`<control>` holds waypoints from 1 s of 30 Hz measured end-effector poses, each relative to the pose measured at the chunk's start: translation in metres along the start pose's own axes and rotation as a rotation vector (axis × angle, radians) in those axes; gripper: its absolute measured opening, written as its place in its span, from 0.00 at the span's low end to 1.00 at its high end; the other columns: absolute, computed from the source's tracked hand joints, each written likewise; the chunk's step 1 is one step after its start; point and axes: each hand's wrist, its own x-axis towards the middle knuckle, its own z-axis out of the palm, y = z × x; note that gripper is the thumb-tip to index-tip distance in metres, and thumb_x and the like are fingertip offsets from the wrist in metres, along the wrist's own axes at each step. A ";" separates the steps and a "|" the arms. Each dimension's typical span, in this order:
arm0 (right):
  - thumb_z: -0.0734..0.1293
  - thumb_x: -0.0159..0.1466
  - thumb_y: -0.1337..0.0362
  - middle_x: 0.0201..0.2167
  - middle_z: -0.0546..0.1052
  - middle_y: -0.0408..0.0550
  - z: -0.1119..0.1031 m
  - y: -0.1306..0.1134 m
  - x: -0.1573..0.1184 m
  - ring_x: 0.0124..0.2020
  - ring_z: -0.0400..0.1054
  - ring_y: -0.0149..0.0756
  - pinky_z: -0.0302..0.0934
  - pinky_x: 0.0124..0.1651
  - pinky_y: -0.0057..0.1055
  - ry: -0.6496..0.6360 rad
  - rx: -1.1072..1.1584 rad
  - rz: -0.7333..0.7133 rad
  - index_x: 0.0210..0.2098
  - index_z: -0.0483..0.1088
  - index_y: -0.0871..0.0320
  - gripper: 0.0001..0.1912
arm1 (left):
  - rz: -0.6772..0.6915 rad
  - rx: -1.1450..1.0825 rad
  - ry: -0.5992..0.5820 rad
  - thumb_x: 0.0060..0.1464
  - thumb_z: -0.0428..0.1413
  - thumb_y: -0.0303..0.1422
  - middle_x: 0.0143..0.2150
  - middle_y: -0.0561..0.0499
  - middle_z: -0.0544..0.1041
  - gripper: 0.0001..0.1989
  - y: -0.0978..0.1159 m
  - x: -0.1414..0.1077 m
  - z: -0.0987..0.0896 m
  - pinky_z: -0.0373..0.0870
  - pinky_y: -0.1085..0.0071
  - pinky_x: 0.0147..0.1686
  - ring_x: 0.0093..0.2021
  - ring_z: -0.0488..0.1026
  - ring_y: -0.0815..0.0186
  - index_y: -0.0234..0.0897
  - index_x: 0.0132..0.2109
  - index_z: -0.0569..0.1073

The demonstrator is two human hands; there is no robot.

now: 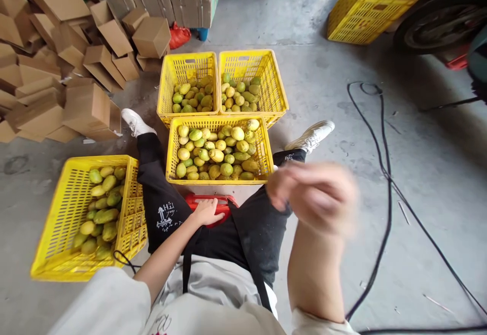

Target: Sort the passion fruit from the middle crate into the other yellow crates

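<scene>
My left hand [207, 212] rests on the front of a red plastic stool [224, 213] between my legs, fingers stretched out and holding nothing that I can see. My right hand [315, 193] is raised over my right thigh and smeared by motion, so its fingers do not show clearly. In front of my knees, a yellow plastic crate [219, 179] holds many yellow-green oval fruits [216, 155] that look like lemons. Neither hand touches the fruit. To my left, another yellow crate [57, 223] holds longer greenish-yellow fruits [105, 216].
Behind the front crate stand two more yellow crates [189, 57] [279, 84] with fruit. Open cardboard boxes [87, 104] are heaped at the left. A black cable [388, 172] runs over the floor at right. A tall yellow crate [350, 18] stands near a motorbike wheel [429, 23].
</scene>
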 end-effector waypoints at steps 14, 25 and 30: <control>0.59 0.69 0.67 0.42 0.79 0.61 0.074 0.236 0.002 0.44 0.70 0.45 0.55 0.45 0.36 -0.529 -1.286 0.280 0.43 0.74 0.62 0.12 | -0.065 0.097 0.013 0.51 0.58 0.48 0.60 0.32 0.70 0.26 0.005 0.003 0.002 0.37 0.36 0.62 0.62 0.64 0.41 0.38 0.53 0.68; 0.60 0.71 0.58 0.46 0.78 0.52 0.060 0.264 -0.005 0.54 0.63 0.45 0.47 0.51 0.38 -0.489 -1.288 0.232 0.47 0.72 0.54 0.12 | -0.169 0.309 -0.216 0.56 0.52 0.47 0.65 0.29 0.64 0.35 0.027 0.010 -0.004 0.39 0.33 0.62 0.65 0.60 0.42 0.31 0.65 0.59; 0.61 0.71 0.56 0.49 0.77 0.52 0.060 0.265 -0.002 0.59 0.57 0.46 0.45 0.53 0.39 -0.515 -1.297 0.222 0.47 0.72 0.55 0.13 | -0.194 0.280 -0.251 0.56 0.50 0.51 0.67 0.31 0.60 0.40 0.027 0.011 -0.006 0.40 0.33 0.62 0.67 0.57 0.43 0.34 0.69 0.53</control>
